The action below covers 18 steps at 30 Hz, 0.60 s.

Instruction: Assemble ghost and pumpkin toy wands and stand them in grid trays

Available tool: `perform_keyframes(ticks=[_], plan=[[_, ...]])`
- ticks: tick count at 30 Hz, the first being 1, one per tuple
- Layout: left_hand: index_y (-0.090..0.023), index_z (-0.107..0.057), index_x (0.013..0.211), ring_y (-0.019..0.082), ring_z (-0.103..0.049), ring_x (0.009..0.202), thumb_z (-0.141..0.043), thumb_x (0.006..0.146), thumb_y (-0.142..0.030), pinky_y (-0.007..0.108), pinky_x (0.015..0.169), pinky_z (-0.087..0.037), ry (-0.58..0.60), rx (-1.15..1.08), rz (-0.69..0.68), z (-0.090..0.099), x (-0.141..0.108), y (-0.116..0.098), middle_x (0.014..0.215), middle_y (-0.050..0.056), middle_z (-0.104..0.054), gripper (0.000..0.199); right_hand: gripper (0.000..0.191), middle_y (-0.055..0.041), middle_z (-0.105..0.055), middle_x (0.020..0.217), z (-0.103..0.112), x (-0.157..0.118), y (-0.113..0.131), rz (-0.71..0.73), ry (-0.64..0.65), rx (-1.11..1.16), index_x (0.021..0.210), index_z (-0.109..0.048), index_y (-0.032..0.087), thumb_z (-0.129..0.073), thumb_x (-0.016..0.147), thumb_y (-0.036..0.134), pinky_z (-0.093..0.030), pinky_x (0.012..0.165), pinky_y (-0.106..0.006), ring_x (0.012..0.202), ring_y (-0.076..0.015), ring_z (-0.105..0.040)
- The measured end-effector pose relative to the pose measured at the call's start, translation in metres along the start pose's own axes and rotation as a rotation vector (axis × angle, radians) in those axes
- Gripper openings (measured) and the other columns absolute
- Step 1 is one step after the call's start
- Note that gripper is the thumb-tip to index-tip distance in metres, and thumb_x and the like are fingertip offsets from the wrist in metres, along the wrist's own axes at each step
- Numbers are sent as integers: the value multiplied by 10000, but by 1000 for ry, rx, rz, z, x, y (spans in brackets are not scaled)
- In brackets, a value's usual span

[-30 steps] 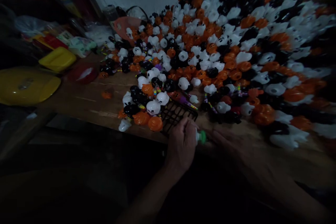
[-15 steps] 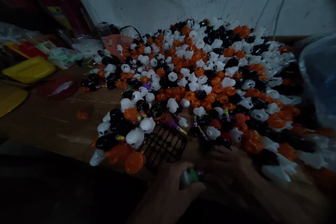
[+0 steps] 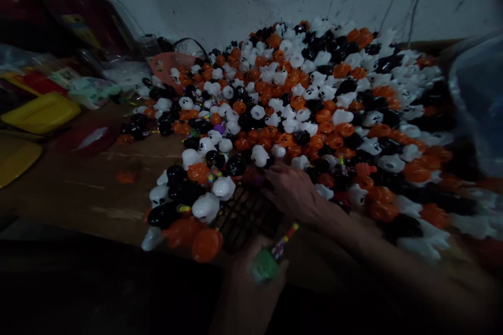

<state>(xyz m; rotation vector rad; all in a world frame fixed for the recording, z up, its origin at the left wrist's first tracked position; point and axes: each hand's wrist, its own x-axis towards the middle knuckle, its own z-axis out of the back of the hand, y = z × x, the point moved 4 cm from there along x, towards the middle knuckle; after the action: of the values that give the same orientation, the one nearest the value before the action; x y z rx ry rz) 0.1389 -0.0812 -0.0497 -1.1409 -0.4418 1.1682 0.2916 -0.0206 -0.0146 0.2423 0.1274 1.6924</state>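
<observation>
My left hand [image 3: 245,277], low in the middle, is closed around a green toy with a colourful patterned stick [image 3: 269,261]; the stick points up to the right. My right hand [image 3: 293,188] reaches over the right end of a black plastic grid [image 3: 239,214]. Its fingertips are dim and blurred, at a dark purple and orange piece [image 3: 255,178] that they partly cover. Left of the grid lies a small group of toy heads, among them a white ghost head [image 3: 206,208] and an orange pumpkin head [image 3: 207,244].
A large heap of white, orange and black toy heads [image 3: 291,110] spreads back to the wall. An orange basket [image 3: 167,68] stands at its left. Farther left are a yellow container [image 3: 41,112] and a red dish [image 3: 84,138]. A translucent bin [image 3: 479,104] stands at the right.
My right hand has moved left and forward, from the table beside the heap to the purple and orange piece by the grid. My left hand has turned, so the patterned stick now shows.
</observation>
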Motion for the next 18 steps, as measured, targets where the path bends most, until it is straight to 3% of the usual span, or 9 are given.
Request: perform_keyframes(ticks=[4,7,10,15,18], plan=[[-206,-598,750,157,-587,694,-564,787,-276,249,668,-435,-7,53,-111,6,-12,-10,741,16,-636,87,130,-87,-629,967,-6,-7,-2,-71,36,-66,933,-600,150,-528,853,221,-379,832,-337,930,-218,-575],[-197,-586,757,146,-556,681,-663,715,-288,234,635,-421,74,12,-47,6,-18,-14,732,2,-614,127,187,-108,-617,1038,-14,-10,-1,-109,-7,-142,992,-616,156,-471,874,163,-325,914,-387,994,-236,-550],[-194,-566,791,112,-477,637,-702,697,-377,211,584,-385,196,-154,26,3,-25,-14,706,-28,-546,247,196,-126,-605,1034,-16,-11,1,-115,-50,-195,927,-641,145,-452,882,178,-320,892,-403,971,-249,-541],[-186,-541,750,86,-362,572,-499,862,-442,208,521,-304,237,-295,33,5,-38,-11,625,-38,-414,282,198,-118,-622,966,13,-21,-5,-63,-134,-131,884,-652,155,-507,875,289,-364,792,-389,938,-270,-546],[-201,-554,727,98,-400,548,-551,822,-379,227,507,-323,137,-223,-31,18,-51,-15,605,-26,-468,201,243,-60,-654,773,33,-34,-12,-87,-44,181,825,-657,180,-507,889,359,-414,637,-313,742,-214,-603]])
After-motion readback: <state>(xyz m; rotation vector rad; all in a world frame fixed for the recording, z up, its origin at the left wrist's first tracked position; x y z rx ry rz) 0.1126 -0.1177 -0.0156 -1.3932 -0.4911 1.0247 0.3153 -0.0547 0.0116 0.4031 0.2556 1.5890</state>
